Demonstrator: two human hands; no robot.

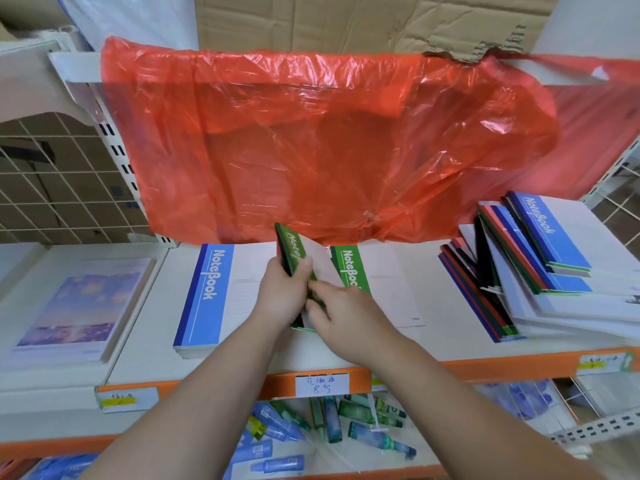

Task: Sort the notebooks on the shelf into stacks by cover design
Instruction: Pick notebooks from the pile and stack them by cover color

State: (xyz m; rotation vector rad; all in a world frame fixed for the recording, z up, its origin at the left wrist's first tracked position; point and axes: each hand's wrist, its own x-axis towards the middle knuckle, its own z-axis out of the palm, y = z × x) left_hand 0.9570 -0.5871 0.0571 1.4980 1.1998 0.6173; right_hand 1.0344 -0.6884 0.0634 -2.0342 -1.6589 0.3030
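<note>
Between both hands stands a green-spined notebook (293, 251), tilted up on its edge over the shelf's middle. My left hand (282, 292) grips its spine. Fingers of my right hand (343, 313) press on its lower edge. Flat on the shelf to the left lies a stack of blue-spined notebooks (214, 296). Just right of my hands a green-spined stack (374, 282) lies flat. An unsorted heap of mixed notebooks (540, 268) with blue, red, green and black spines leans at the right. Purple-sky notebooks (72, 303) form a stack at the far left.
A red plastic sheet (311, 143) hangs from the upper shelf down to the back of the notebooks. The white shelf has an orange front rail (485, 367) with price tags. Small blue and green bottles (332, 427) lie on the shelf below. Wire grids flank both sides.
</note>
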